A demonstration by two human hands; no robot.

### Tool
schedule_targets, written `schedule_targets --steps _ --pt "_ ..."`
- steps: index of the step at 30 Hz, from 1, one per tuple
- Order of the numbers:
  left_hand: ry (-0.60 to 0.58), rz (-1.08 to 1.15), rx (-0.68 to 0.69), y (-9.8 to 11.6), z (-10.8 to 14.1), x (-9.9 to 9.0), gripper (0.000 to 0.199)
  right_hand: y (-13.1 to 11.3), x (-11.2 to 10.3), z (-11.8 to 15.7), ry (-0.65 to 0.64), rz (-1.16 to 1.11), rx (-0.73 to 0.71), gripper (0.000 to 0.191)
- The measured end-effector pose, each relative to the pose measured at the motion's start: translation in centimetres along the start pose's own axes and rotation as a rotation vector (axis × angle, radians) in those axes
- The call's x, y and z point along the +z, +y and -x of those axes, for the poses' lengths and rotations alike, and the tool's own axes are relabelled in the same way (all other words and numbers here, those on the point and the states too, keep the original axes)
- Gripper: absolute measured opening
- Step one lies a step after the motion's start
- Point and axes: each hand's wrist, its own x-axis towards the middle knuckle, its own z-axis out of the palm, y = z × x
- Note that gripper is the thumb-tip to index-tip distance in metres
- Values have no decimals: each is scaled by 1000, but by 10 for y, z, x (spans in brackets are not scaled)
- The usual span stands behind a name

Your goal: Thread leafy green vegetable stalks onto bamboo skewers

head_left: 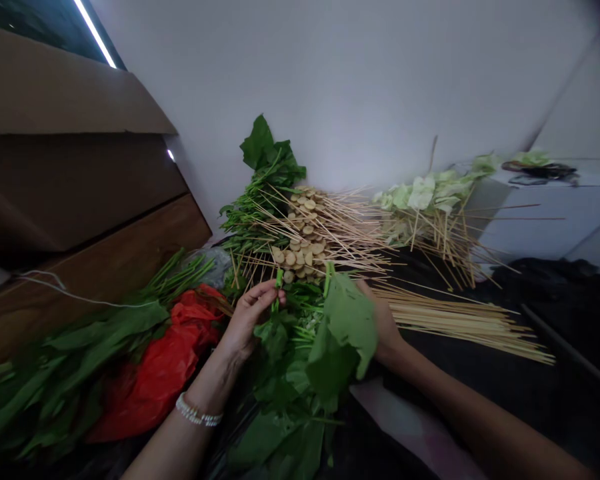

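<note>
My left hand [255,310] pinches a short green stem [279,290] upright between thumb and fingertips. A broad green leaf [350,313] stands raised at my right hand [384,330], which appears to grip it; the leaf covers those fingers. Below and between both hands lies a heap of leafy greens [290,400] with cut stems showing. Just beyond are skewered pale round slices [305,247], their sticks pointing right. Bundled green stems on skewers [255,213] lie behind them to the left. Bare wooden skewers [465,323] are spread to the right of my right hand.
Skewered pale cabbage-like leaves [425,193] lie at the back right. On the left are a red plastic bag [155,373], more large-leafed greens [75,367] and a cardboard box [75,187]. A white wall [350,87] closes off the back.
</note>
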Motion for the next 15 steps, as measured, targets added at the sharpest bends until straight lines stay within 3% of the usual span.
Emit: schedule_targets --steps 5,9,15 --pt "49 -54 -14 -9 -1 2 39 -2 6 5 -215 152 -151 29" --pt "40 -41 -4 -10 0 2 34 -4 10 7 -217 204 -216 31" --pt "51 14 -49 -7 4 6 33 -2 15 10 -238 254 -202 34"
